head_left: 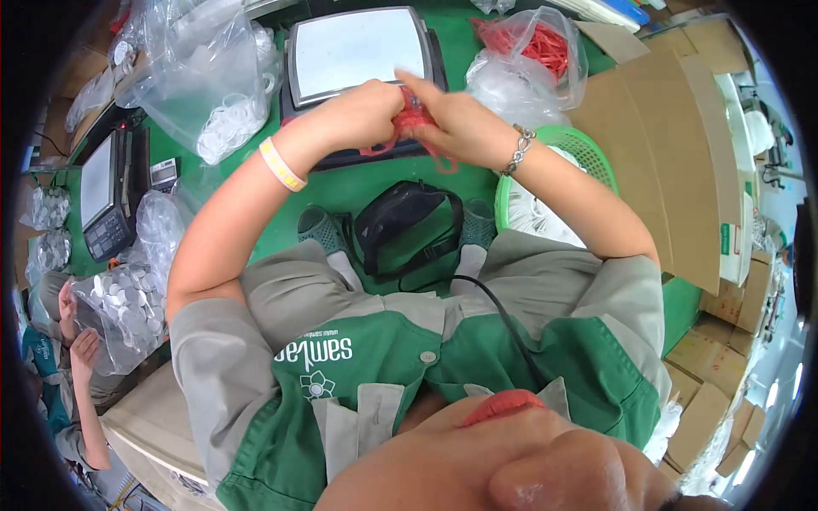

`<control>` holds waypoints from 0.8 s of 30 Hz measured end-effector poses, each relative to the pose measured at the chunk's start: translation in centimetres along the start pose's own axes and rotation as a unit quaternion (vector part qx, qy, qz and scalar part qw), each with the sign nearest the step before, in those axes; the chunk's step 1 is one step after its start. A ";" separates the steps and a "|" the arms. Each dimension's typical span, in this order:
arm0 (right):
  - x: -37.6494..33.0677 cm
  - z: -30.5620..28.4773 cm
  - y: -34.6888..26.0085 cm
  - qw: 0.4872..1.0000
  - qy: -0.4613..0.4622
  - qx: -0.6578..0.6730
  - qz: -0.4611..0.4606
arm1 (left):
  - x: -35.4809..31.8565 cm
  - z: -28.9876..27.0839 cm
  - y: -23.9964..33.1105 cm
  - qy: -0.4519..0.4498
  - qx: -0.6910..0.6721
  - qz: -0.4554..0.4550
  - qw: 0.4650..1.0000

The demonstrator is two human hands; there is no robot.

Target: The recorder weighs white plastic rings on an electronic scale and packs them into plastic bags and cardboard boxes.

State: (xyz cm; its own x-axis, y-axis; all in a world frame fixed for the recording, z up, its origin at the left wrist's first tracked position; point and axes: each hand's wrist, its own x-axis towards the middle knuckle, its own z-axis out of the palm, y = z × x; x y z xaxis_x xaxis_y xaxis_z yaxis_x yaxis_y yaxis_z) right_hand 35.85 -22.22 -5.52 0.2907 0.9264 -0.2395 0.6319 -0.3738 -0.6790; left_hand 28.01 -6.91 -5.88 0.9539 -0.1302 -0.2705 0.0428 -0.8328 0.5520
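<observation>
Both my hands meet over the near edge of a scale with a white platform (358, 53). Between them is a crumpled bundle of red plastic strips (412, 117), with thin loops hanging below the fingers. My left hand (372, 115), closed like a fist, presses against its left side. On the other side, the fingers and thumb of my right hand (464, 128) are closed around the bundle. The fingers cover much of it, so its exact shape is hidden.
A clear bag of red strips (545, 47) lies at the far right. White strips fill a green basket (588, 140) beside cardboard (656, 162). At left are a bag of white rings (232, 123), another scale (98, 179), a calculator (164, 175), and a co-worker's hands (83, 349) at a disc bag (128, 307).
</observation>
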 end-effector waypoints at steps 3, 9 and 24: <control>0.6 0.0 3.0 0.997 -0.059 -0.052 -0.019 | 1.3 1.0 0.1 0.055 -0.021 0.055 0.997; -1.0 -6.0 10.0 0.922 -0.128 0.340 0.132 | 3.1 1.6 -0.8 0.067 -0.326 0.133 0.934; 7.9 -17.1 44.5 0.776 0.482 0.125 0.387 | 7.1 0.2 -8.3 0.080 -0.399 -0.060 0.911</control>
State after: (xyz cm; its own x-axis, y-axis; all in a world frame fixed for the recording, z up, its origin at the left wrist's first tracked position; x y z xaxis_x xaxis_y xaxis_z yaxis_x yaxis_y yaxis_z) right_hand 78.55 -32.30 -25.70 0.9922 -0.0823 -0.0937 -0.1247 -0.6692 -0.7325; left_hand 34.41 -0.98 -12.54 0.9567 0.0687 -0.2829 0.2907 -0.1705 0.9415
